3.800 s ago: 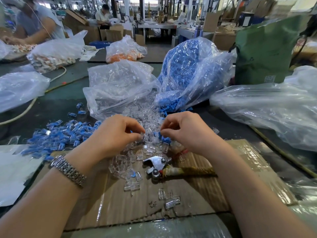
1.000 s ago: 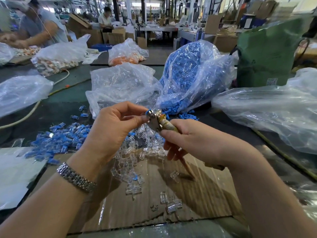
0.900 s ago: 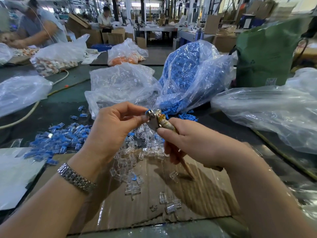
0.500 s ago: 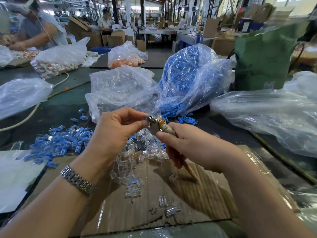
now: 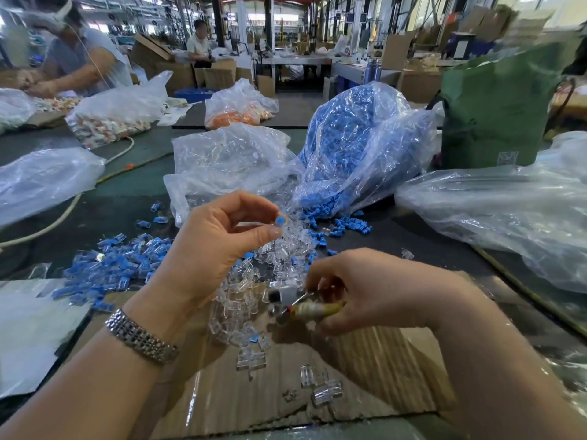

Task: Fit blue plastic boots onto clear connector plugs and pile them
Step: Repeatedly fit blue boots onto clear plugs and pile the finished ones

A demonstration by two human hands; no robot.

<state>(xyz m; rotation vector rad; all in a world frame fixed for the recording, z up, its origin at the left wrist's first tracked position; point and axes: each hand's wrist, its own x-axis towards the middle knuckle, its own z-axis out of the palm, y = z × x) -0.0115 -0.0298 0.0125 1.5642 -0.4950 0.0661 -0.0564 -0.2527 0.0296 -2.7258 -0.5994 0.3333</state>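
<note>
My left hand [image 5: 216, 246] is raised above the table and pinches a clear plug with a blue boot [image 5: 280, 222] between thumb and fingertips. My right hand [image 5: 374, 290] sits lower, over the cardboard, with its fingers curled round the taped handle of a metal plier tool [image 5: 305, 308]. Loose clear plugs [image 5: 273, 268] lie heaped between my hands. A pile of plugs with blue boots fitted [image 5: 111, 265] spreads at the left. The clear bag of blue boots [image 5: 359, 147] spills loose boots [image 5: 343, 225] onto the table.
A cardboard sheet [image 5: 365, 376] covers the near table. A clear bag of plugs [image 5: 232, 166] stands behind my hands. More plastic bags [image 5: 508, 211] lie right and left, with a green bag [image 5: 498, 106] at the back right. Another person [image 5: 79, 58] works at the far left.
My right hand has dropped with the plier tool from my left fingertips down to the cardboard. My left hand stays raised, still pinching the booted plug.
</note>
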